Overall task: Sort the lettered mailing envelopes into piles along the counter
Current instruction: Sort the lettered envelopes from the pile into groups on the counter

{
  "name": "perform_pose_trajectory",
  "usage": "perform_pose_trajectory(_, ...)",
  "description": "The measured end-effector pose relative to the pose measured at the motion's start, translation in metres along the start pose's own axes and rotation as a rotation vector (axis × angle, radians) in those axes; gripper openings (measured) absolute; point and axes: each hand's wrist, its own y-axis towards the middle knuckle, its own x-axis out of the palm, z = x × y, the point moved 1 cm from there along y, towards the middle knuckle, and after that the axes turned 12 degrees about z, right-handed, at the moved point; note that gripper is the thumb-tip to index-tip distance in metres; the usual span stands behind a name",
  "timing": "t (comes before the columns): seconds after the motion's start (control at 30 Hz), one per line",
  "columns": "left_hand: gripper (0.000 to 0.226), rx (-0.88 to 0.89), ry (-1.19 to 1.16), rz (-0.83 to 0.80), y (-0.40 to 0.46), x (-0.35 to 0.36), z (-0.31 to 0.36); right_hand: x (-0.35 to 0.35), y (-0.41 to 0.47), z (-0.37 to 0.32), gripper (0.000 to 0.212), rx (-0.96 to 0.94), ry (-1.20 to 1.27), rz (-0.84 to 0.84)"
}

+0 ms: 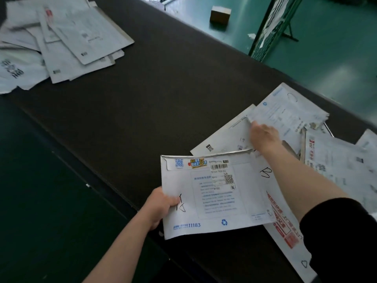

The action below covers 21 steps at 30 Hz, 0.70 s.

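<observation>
Envelopes lie in two groups on the dark counter [163, 82] — a far-left pile [67, 41] and a spread [330, 160] at the near right. Near the front edge, the left hand [161, 205] grips a white envelope [216, 197] by its left side, thumb on top beside a handwritten mark. The right hand [263, 133] reaches into the spread, fingers pinching the corner of another envelope [285, 113]. A small cardboard box [220, 14] sits on the green floor — far right.

One head view looks steeply down from close above the near right of the counter [163, 99], tilted.
</observation>
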Motion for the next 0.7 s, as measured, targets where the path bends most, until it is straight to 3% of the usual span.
perform_pose_trajectory(0.13,0.037,0.005,0.015,-0.005,0.006,0.001,0.004,-0.012,0.001,-0.015,0.028,0.103,0.229,0.124)
perform_pose_trajectory(0.2,0.035,0.003,0.000,-0.003,0.007,0.001,0.006,-0.013,-0.019,-0.032,0.029,-0.024,0.345,0.105)
perform_pose_trajectory(0.27,0.033,-0.001,-0.004,-0.007,0.006,0.001,0.007,-0.009,-0.058,-0.044,0.018,-0.168,0.455,0.018)
perform_pose_trajectory(0.33,0.029,0.025,-0.015,-0.007,0.005,0.002,0.006,-0.006,-0.098,-0.043,0.015,-0.207,0.635,-0.038)
perform_pose_trajectory(0.47,0.017,0.046,-0.173,0.053,-0.001,0.005,0.007,0.013,-0.153,-0.007,0.025,-0.048,0.906,-0.087)
perform_pose_trajectory(0.57,0.022,0.001,-0.298,0.069,-0.007,0.003,0.009,0.022,-0.188,0.024,0.037,0.027,0.951,-0.166)
perform_pose_trajectory(0.7,0.028,0.029,-0.342,0.135,-0.013,0.004,0.000,0.014,-0.220,0.054,0.044,0.113,1.045,-0.062)
